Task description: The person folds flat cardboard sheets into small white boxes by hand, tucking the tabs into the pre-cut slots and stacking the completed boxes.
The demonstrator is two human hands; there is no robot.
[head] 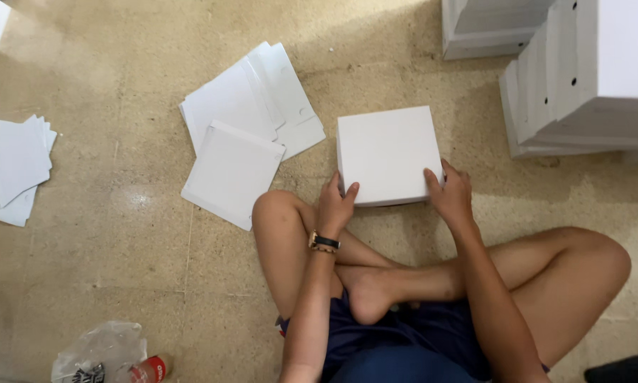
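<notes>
A square white cardboard box (pixel 387 152) sits closed on the tan floor in front of my crossed legs. My left hand (pixel 336 203) grips its near left corner, thumb on top; a dark watch is on that wrist. My right hand (pixel 450 193) holds the near right corner, fingers resting on the lid. Both hands press against the box's front edge.
A loose pile of flat white cardboard sheets (pixel 244 135) lies left of the box. More sheets (pixel 12 167) are at the far left. Stacks of finished white boxes (pixel 581 78) stand at the upper right. A plastic bag and bottle (pixel 113 358) lie at the bottom left.
</notes>
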